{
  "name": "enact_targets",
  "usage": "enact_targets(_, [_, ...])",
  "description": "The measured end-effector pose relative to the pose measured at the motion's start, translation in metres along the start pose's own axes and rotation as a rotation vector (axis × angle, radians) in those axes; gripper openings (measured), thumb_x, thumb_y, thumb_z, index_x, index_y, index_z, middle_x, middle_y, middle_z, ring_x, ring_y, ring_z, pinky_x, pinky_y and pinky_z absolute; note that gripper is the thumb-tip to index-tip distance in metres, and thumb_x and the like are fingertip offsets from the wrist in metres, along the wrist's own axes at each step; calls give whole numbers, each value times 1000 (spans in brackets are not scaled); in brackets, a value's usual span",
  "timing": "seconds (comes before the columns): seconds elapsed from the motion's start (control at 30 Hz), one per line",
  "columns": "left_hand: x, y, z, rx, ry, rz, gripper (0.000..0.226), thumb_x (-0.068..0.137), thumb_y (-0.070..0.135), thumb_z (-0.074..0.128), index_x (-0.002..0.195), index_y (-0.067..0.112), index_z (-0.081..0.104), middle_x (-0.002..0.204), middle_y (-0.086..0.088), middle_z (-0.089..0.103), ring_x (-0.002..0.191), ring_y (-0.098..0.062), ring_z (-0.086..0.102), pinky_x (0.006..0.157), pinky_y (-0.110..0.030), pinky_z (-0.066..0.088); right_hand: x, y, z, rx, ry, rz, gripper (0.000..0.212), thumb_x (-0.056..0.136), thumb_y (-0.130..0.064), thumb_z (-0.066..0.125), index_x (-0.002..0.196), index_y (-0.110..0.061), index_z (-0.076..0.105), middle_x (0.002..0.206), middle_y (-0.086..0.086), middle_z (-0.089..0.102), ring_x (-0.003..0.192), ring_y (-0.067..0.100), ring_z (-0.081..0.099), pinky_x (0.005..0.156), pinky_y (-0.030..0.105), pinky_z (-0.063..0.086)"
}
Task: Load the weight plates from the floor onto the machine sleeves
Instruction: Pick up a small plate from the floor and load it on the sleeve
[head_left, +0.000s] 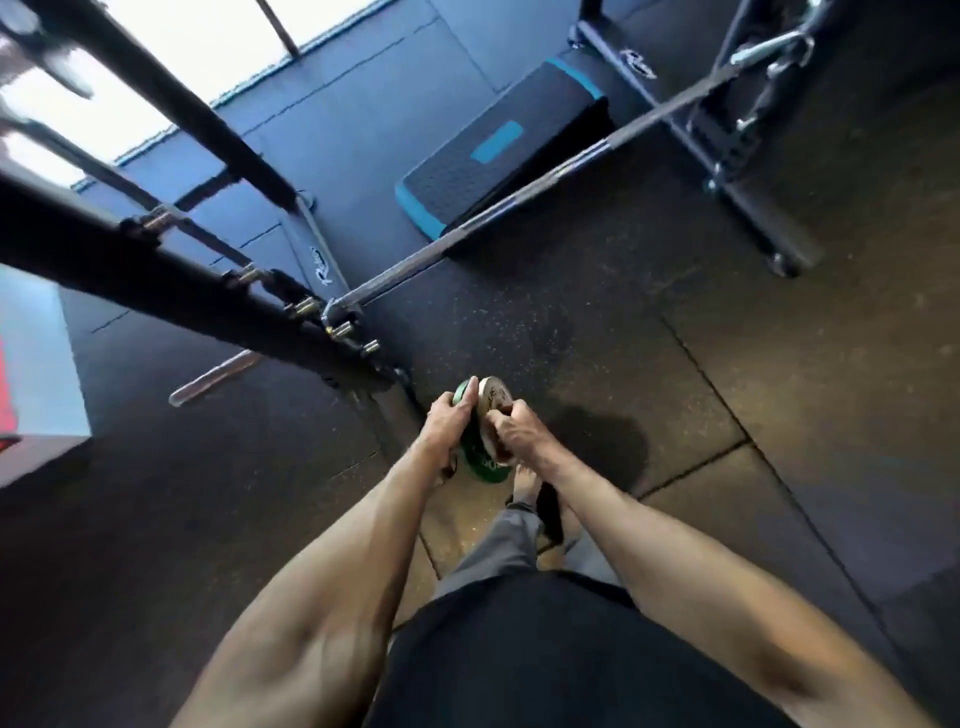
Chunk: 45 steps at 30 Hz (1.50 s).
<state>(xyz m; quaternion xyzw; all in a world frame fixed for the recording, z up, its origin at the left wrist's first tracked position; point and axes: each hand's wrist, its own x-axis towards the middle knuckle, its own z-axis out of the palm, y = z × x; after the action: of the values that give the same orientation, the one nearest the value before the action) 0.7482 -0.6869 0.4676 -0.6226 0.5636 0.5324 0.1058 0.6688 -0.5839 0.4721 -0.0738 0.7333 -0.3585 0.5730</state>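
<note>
Dark speckled rubber floor (675, 364) underfoot. Black steel machine frame (156, 280) runs diag. at left. Black-and-teal step platform (498, 150) lies beyond it, w/ long steel bar (467, 234) between. Just right of frame's foot: round green weight plate (491, 470) & smaller grey metal plate (493, 395), on edge, side by side. L hand (449, 415) grip curls on green rim; R hand (519, 428) grip holds grey one.

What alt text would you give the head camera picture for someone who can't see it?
Seen from above, a person's left hand grips a green weight plate and the right hand a grey plate, beside a black machine frame on dark gym flooring.
</note>
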Motion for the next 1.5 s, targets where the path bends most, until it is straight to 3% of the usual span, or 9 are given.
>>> enact_targets(0.1, [-25, -32, -52, -96, 160, 1, 56, 81, 65, 64, 99, 12, 61, 102, -5, 66, 97, -22, 62, 90, -33, 50, 3, -21, 51, -221, -178, -84, 19, 87, -23, 49, 85, -9, 62, 90, 16, 62, 89, 32, 65, 80, 47, 54])
enact_targets(0.33, [-74, -128, -155, -249, 390, -103, 37, 81, 32, 75, 110, 9, 67, 112, -12, 70, 108, -27, 63, 83, -29, 45, -28, -44, 179, -712, -525, -290, 23, 89, 2, 47, 96, 6, 69, 78, 8, 61, 68, 18, 57, 51, 18, 45])
enact_targets(0.53, [-89, -228, -252, -527, 344, -118, 36, 80, 28, 78, 112, 13, 71, 107, -2, 74, 98, -19, 68, 88, -35, 54, -25, -66, 295, -966, -347, -473, 29, 93, -21, 60, 117, -4, 56, 116, 16, 62, 111, 33, 59, 93, 35, 47])
enact_targets(0.67, [-89, -296, -321, -783, 332, -115, 29, 75, 24, 80, 102, 14, 74, 95, -7, 77, 91, -24, 72, 94, -44, 55, -12, -73, 383, -1010, -412, -281, 75, 90, -51, 64, 145, -9, 34, 139, 18, 48, 123, 32, 52, 98, 43, 47])
enact_targets(0.8, [-92, -355, -393, -965, 288, -109, 43, 80, 14, 78, 119, 2, 67, 104, -15, 75, 93, -25, 71, 89, -39, 57, -29, -76, 466, -783, -640, 19, 52, 94, -47, 62, 130, -11, 53, 112, 12, 69, 101, 29, 67, 84, 45, 58])
enact_targets(1.03, [-84, -432, -501, -1145, 298, -127, 63, 89, 15, 71, 144, 9, 42, 116, -16, 68, 95, -22, 68, 73, -30, 58, -49, -106, 601, -905, -656, -99, 48, 88, -47, 70, 115, -8, 62, 101, 9, 76, 90, 19, 74, 67, 36, 61])
enact_targets(1.2, [-58, -475, -555, -1047, 375, -154, 63, 87, 30, 73, 137, 2, 46, 107, -10, 70, 90, -21, 68, 69, -31, 55, -36, -133, 686, -1029, -645, -198, 40, 81, -50, 76, 94, -16, 58, 102, 11, 74, 89, 23, 73, 73, 45, 62])
enact_targets(1.3, [-35, -499, -595, -926, 393, -131, 59, 78, 37, 81, 122, 4, 59, 112, -14, 72, 98, -25, 71, 81, -39, 59, -4, -144, 736, -1075, -649, -230, 83, 60, -58, 85, 117, -11, 49, 107, 10, 71, 92, 25, 73, 72, 55, 61])
enact_targets(1.5, [19, -525, -713, -749, 378, -112, 56, 75, 31, 85, 117, 6, 57, 112, -10, 69, 99, -22, 67, 81, -33, 56, 32, -191, 839, -1016, -727, -187, 72, 75, -34, 85, 123, -14, 36, 116, 10, 68, 99, 24, 71, 79, 52, 60])
